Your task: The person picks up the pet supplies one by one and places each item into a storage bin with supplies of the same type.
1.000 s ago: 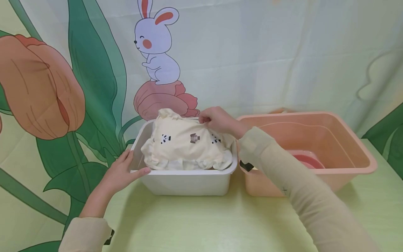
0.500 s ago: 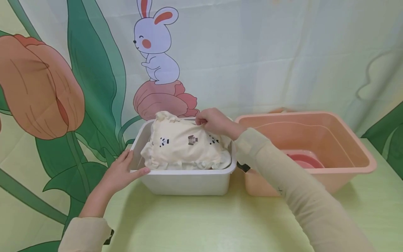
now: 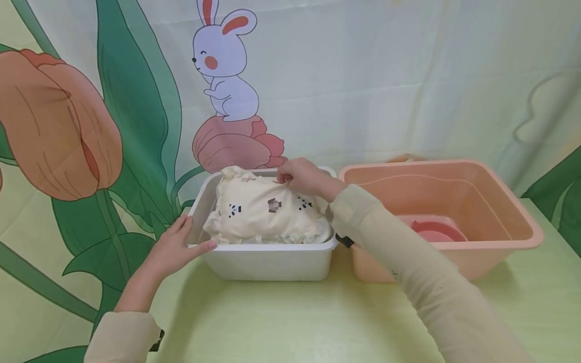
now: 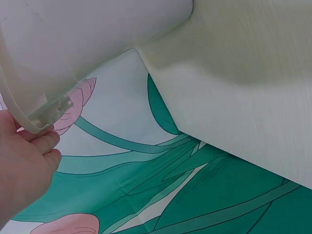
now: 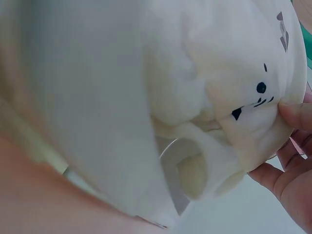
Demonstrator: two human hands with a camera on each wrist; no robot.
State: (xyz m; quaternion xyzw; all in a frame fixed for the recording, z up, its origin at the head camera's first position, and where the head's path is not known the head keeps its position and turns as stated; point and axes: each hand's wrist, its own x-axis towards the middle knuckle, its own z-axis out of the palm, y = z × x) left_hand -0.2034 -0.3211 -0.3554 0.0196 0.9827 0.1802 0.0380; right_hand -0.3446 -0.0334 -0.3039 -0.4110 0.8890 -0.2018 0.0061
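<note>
A small cream pillow (image 3: 249, 212) with a ruffled edge and printed animal faces lies tilted inside a white bin (image 3: 272, 264). My right hand (image 3: 306, 177) pinches its far edge between thumb and fingers, and the right wrist view shows the thumb (image 5: 296, 114) pressed on the printed cloth. My left hand (image 3: 174, 249) grips the bin's left front corner, thumb along the front rim. From the left wrist, its fingers (image 4: 46, 141) curl around the rim. What lies under the pillow is hidden.
Right beside the white bin stands a larger peach bin (image 3: 504, 247), with a pink round object (image 3: 438, 232) at its bottom. Both are on a pale green table (image 3: 281, 322). A printed curtain (image 3: 363, 75) with a rabbit and tulips hangs close behind.
The pillow has sunk lower into the white bin and shifted slightly left, with my right hand moving down and left along with it. My left hand stays on the bin's corner.
</note>
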